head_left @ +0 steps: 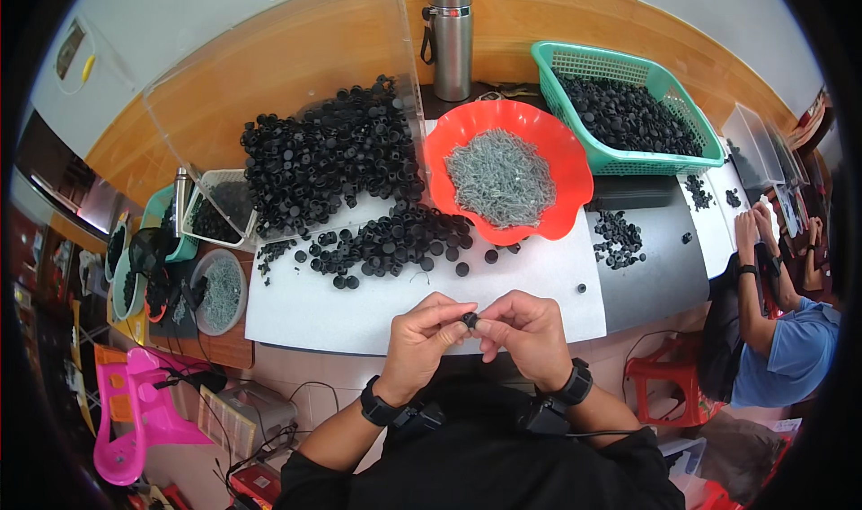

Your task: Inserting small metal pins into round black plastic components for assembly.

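Note:
Just past the front edge of the white work surface, my left hand (428, 332) and my right hand (521, 330) meet fingertip to fingertip. Pinched between them is a small round black plastic cap (470, 320); my fingers cover part of it. Beyond my hands lies a loose spread of similar black caps (395, 241), running back into a large heap (332, 151) inside a clear plastic bin (278, 57) tipped on its side. To the right of that heap stands a red scalloped bowl (575, 182) full of silver screws (503, 178).
A green basket (620, 162) of small black parts stands at the back right, beside a steel flask (452, 43). Small black pieces (620, 239) lie on a dark mat (651, 276). At left is a tub of screws (222, 290). A person in a blue shirt (790, 353) works at right.

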